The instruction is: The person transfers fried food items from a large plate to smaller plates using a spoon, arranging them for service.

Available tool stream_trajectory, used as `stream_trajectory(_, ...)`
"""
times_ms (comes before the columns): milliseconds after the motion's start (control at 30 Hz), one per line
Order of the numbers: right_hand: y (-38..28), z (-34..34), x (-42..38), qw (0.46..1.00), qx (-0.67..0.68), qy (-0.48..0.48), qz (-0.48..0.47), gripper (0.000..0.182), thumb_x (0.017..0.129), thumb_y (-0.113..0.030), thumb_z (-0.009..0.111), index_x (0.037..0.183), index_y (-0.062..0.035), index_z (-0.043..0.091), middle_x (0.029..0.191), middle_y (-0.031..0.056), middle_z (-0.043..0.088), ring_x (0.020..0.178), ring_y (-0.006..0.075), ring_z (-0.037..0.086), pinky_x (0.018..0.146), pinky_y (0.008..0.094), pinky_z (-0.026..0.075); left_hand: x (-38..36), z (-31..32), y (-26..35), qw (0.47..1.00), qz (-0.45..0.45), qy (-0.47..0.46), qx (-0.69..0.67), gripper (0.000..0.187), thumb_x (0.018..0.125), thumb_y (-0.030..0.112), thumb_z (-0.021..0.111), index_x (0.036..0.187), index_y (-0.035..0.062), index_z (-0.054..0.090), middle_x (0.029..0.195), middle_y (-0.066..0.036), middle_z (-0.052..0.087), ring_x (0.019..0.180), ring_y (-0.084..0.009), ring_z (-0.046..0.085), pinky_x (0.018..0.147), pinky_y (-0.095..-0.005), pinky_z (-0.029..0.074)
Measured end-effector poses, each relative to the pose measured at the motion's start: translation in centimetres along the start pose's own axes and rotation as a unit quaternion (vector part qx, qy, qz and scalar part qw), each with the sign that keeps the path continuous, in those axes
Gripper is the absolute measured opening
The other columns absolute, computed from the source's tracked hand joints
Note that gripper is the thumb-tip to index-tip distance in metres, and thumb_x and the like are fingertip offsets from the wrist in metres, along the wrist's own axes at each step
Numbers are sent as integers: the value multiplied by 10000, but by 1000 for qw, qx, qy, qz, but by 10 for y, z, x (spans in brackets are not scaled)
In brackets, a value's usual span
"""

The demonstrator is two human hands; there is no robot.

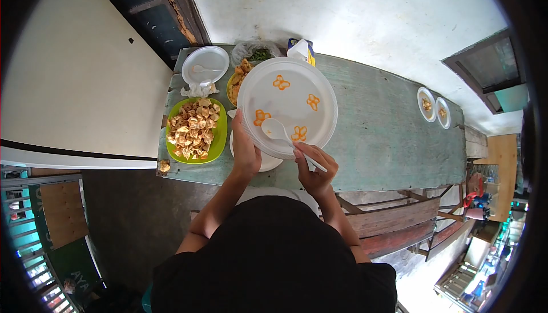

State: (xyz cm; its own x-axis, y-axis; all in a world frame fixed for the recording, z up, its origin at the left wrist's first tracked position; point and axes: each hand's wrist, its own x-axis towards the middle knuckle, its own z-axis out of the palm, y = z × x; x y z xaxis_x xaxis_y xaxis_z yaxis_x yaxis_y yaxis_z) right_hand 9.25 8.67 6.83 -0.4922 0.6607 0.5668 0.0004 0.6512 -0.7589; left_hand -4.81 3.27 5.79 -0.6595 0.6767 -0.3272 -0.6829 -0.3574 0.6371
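Observation:
My left hand (245, 150) grips the left rim of a round white plate (297, 104) with orange outline patterns on it, held up above the table. In my right hand (315, 171) is a white spoon (276, 129) by its handle, its bowl over the lower left part of the plate. Another white dish (270, 164) shows partly beneath the raised plate. Left of my left hand, a green plate (218, 141) bears a heap of folded, fried-looking pieces (194, 127). A yellow-rimmed bowl of fried food (240, 77) is partly hidden behind the raised plate.
On the green-grey table (377, 124), a white plate (201, 57) with a spoon stands at the back left, crumpled plastic (201, 88) near it. A clear bag of greens (260, 53) and a blue-yellow box (309, 50) sit by the wall. Two white plates with food (426, 105) stand far right.

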Motion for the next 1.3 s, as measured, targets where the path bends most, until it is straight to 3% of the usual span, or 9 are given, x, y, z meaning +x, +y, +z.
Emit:
stream_trajectory(467, -4, -3, 1, 999, -18, 1, -44, 198, 695, 76, 665, 881, 12, 652, 787, 134, 663, 654, 238, 650, 583, 280, 498, -3, 1, 3, 1000, 0, 14, -5, 516, 932, 422, 354, 1272, 36, 387, 1227, -92, 494, 1126, -193, 482, 976, -316, 363)
stream_trajectory(667, -7, -12, -4, 999, 24, 17, 23, 173, 721, 71, 656, 885, 19, 646, 792, 147, 665, 659, 216, 651, 591, 269, 495, -1, 0, 4, 1000, -2, 18, -11, 438, 953, 383, 322, 1241, 65, 412, 1199, -71, 500, 1123, -186, 472, 981, -342, 351)
stream_trajectory(767, -3, -14, -4, 998, 34, 32, 35, 120, 825, 43, 571, 932, 46, 625, 719, 118, 637, 598, 131, 587, 552, 231, 472, -1, 1, 3, 1000, -8, 13, -6, 444, 953, 380, 324, 1255, 65, 402, 1203, -68, 498, 1130, -186, 466, 988, -345, 347)
stream_trajectory(833, 3, -16, -3, 988, 71, 61, 120, 135, 872, -12, 535, 982, 39, 595, 668, 93, 605, 550, 95, 531, 523, 186, 411, 1, -3, 1, 1000, 0, -29, 1, 445, 951, 372, 325, 1250, 54, 413, 1196, -74, 505, 1115, -185, 482, 973, -348, 370)
stream_trajectory(867, 8, -15, 3, 984, 110, 86, 112, 146, 904, -73, 508, 990, 25, 576, 625, 72, 576, 495, 55, 436, 484, 160, 311, 1, -4, 2, 1000, 1, -28, 0, 445, 951, 372, 325, 1250, 54, 413, 1196, -74, 505, 1115, -185, 482, 973, -348, 370)
stream_trajectory(900, 7, -20, 9, 984, 110, 85, 112, 146, 904, -73, 508, 990, 25, 576, 625, 72, 576, 495, 55, 436, 484, 160, 311, 1, -5, 5, 998, -28, -42, 38, 447, 949, 369, 329, 1241, 45, 423, 1180, -79, 516, 1095, -184, 499, 956, -347, 389)
stream_trajectory(967, 0, -32, 22, 927, 229, 76, 286, 121, 896, -54, 507, 962, 17, 578, 638, 55, 588, 504, 34, 403, 479, 166, 305, 3, -9, 7, 994, -58, -57, 75, 448, 947, 365, 332, 1233, 35, 433, 1163, -84, 528, 1075, -183, 516, 939, -345, 408)
stream_trajectory(1000, 4, -31, 22, 927, 225, 69, 291, 125, 907, -94, 504, 947, 3, 571, 627, 51, 585, 485, 16, 335, 453, 174, 247, 6, -13, 6, 990, -71, -77, 93, 448, 944, 361, 338, 1227, 29, 440, 1145, -89, 539, 1054, -184, 532, 924, -342, 421)
stream_trajectory(1300, 9, -19, 12, 930, 217, 41, 295, 125, 914, -114, 510, 944, -7, 568, 603, 50, 575, 473, 22, 353, 457, 175, 252, 7, -12, 0, 984, -79, -103, 118, 460, 933, 348, 358, 1228, 5, 435, 1143, -113, 550, 1048, -197, 546, 912, -348, 432)
